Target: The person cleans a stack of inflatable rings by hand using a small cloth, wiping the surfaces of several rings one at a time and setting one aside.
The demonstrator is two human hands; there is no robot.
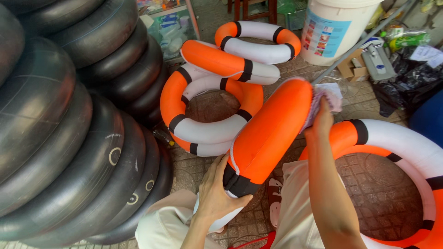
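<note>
Wiping an orange life ring propped on my lap.
My left hand clasps its lower end steady; my right hand presses a bunched cloth against its top.

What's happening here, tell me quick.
A person holds an orange, white and black life ring tilted up between their knees. The left hand grips its lower black-banded end, while the right hand presses a pale cloth against the upper orange part. More life rings lie stacked on the paved ground ahead, another ring lies at right, and black inner tubes are piled at left.
</note>
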